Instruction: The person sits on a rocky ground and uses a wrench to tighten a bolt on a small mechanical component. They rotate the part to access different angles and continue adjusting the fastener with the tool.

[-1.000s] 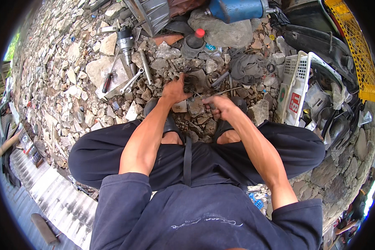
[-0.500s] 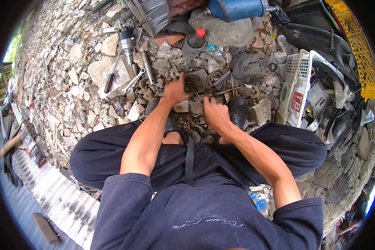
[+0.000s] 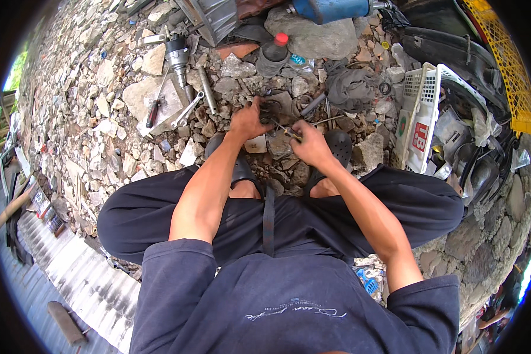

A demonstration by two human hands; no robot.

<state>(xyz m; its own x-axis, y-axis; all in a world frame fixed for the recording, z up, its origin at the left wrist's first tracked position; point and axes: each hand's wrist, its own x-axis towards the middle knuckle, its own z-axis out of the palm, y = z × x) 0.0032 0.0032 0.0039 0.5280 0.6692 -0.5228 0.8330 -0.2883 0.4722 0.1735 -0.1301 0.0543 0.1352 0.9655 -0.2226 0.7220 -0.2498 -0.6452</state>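
Note:
My left hand [image 3: 249, 122] is closed on a dark, greasy metal part [image 3: 270, 110] low over the stones between my feet; its exact kind is hard to make out. My right hand [image 3: 308, 145] grips a screwdriver by its dark and yellowish handle [image 3: 293, 135]. The thin shaft points up and left at the dark part, and its tip is lost against it. Just beyond the right hand lie a short grey metal tube [image 3: 314, 105] and a thin rod [image 3: 327, 120].
On a flat stone at left lie another screwdriver [image 3: 153, 113], a wrench [image 3: 189, 110] and a cylindrical metal tool [image 3: 179, 59]. A red-capped bottle [image 3: 275, 50] stands ahead, near a grey rag [image 3: 351, 89]. At right is a white crate [image 3: 420, 118] of parts.
My right hand has moved slightly right and turned, so the screwdriver's handle now shows. The left hand stays at the dark part. The whole view has shifted slightly.

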